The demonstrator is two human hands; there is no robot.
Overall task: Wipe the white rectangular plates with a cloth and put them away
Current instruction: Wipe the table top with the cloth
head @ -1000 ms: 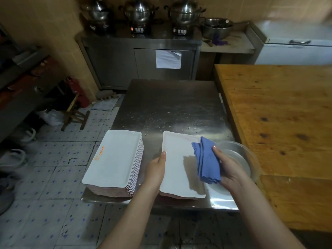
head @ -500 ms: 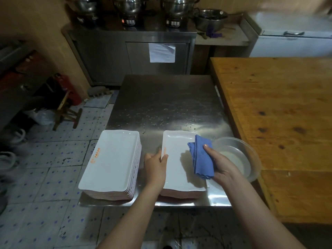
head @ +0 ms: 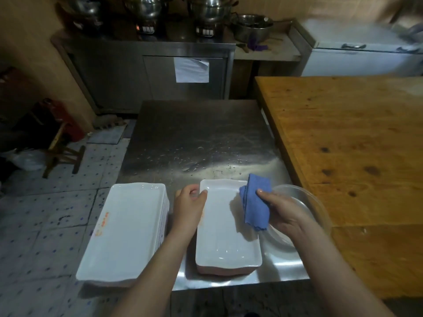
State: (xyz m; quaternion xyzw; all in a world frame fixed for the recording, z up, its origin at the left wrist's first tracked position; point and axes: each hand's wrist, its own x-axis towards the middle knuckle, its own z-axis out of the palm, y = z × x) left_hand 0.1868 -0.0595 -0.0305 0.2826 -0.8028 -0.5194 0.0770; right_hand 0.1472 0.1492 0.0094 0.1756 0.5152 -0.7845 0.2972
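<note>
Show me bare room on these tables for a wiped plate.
Free: the far half of the steel table, droplet-speckled, beyond the plate stack, the right plate and the clear bowl; also the wooden table on the right. Crowded: the near edge, where the left hand fills the gap between stack and plate.

I read this as a commercial kitchen, back-of-house. There's a brushed stainless steel prep table (head: pixel 201 138) with water drops on it and a long steel cabinet counter (head: pixel 128 74) behind, with a white paper sheet (head: pixel 191 70) stuck to its door. On top are big lidded steel pots (head: pixel 146 8) on burner units with lit displays (head: pixel 144 28) and a wide steel mixing bowl (head: pixel 251 28). A white chest freezer (head: pixel 361 60) stands at the far right, and a heavy worn wooden worktable (head: pixel 354 145) is beside the prep table. A tall stack of identical white rectangular plates (head: pixel 123 229) carries an orange logo. The floor is stained speckled tile (head: pixel 45 225).
</note>
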